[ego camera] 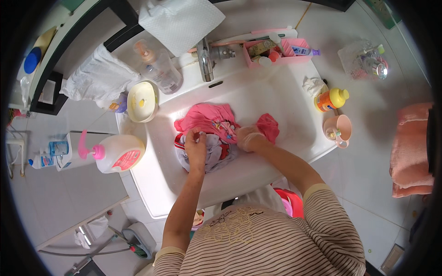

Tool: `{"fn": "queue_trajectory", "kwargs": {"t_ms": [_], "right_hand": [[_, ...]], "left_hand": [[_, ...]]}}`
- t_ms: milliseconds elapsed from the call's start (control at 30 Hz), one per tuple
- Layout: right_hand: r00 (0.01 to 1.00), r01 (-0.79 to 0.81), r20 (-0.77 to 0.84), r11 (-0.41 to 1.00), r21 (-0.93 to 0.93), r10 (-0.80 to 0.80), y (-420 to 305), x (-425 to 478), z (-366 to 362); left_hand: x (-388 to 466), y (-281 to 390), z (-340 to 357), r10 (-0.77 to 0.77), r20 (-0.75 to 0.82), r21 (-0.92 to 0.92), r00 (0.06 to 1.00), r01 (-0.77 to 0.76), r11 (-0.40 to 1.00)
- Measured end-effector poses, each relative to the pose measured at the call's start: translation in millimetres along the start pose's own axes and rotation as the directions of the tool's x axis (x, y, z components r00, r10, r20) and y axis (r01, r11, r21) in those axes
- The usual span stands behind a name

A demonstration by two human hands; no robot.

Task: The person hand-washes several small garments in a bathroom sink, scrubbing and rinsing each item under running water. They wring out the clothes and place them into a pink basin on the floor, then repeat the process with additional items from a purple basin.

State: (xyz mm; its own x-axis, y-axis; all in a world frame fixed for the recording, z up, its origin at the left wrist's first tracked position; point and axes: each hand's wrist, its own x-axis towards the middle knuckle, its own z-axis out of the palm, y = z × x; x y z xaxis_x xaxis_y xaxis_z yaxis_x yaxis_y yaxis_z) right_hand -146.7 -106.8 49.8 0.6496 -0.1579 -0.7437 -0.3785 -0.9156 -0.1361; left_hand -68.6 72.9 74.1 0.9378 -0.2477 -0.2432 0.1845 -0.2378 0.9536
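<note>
Two wet garments lie bunched in the white washbasin (162, 165). One is a pink garment (207, 115) with a printed cartoon figure; the other is a light grey garment (212, 153) with red and navy trim. My left hand (195, 148) is over the grey garment, its thumb and fingertips pinched on a pale bit of it. My right hand (250, 138), coated in suds, is curled around a gathered part of the pink garment. Some pink cloth sticks out to the right of that hand. Its fingertips are hidden in the folds.
A chrome faucet (206, 63) hangs over the back rim, beside a pink organizer box (297, 61). A soap dish (142, 103) and pump bottles (119, 153) (162, 74) stand on the left. On the right rim are a yellow-capped bottle (329, 100) and a pink cup (340, 127).
</note>
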Motion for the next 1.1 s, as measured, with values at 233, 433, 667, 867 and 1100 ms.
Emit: {"fn": "queue_trajectory", "kwargs": {"t_ms": [233,433,667,867,1100], "right_hand": [[0.815,0.178,-0.568,0.982,0.059,-0.114,8.1,-74.6,-112.9],[0.591,0.807,-0.779,0.177,0.564,-0.210,-9.8,-101.5,-91.9],[0.879,0.406,-0.474,-0.445,0.798,-0.048,-24.8,-131.9,-56.8],[0.829,0.499,-0.539,-0.628,0.597,0.147,18.7,-84.2,-50.0],[0.823,0.427,-0.567,-0.684,0.591,0.024,14.8,-43.0,-37.3]], "left_hand": [[0.4,61.8,1.1,-0.454,0.051,-0.382,0.889,0.437,0.814],[10.9,76.1,20.8,-0.154,0.769,-0.581,0.620,0.779,0.236],[7.1,40.9,39.1,-0.127,0.714,-0.680,0.689,0.725,0.109],[-8.8,45.2,36.9,-0.102,0.562,-0.792,0.821,0.570,0.221],[-9.8,47.6,17.7,0.037,0.590,-0.794,0.806,0.572,0.209]]}}
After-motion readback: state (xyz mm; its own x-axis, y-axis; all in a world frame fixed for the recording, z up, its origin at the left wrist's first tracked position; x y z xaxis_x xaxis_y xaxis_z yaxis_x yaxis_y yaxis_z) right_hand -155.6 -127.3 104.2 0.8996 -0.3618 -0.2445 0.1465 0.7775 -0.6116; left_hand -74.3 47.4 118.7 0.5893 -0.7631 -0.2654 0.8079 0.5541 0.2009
